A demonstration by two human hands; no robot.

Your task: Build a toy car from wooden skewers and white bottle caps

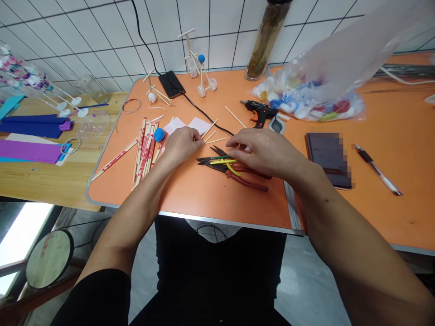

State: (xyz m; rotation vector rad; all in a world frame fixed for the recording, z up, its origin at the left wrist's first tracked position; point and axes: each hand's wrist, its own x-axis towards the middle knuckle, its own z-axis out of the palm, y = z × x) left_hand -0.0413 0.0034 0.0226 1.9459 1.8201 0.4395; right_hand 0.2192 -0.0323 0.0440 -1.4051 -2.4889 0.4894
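My left hand (pixel 183 142) is closed in a pinch, its fingertips at the near ends of several short wooden sticks (pixel 210 136) that fan out from it. Which of them it grips is partly hidden. My right hand (pixel 263 147) hovers with loosely curled fingers, thumb and forefinger apart. Its thumb is at the green-and-yellow handles of a dark-tipped tool (pixel 217 160), partly covered by the hand. Red-handled pliers (pixel 246 182) lie beneath. Red-patterned wooden sticks (pixel 146 151) are heaped left of my left hand, with a blue ball (pixel 159 134) against them.
Stick models with wheels (pixel 206 86) stand by the tiled wall, near a black power bank (pixel 171 84) with a cable. A glue gun (pixel 260 111), a plastic bag (pixel 316 95), a phone (pixel 328 158) and a pen (pixel 377 170) lie to the right. Coloured paper (pixel 30 151) is at left.
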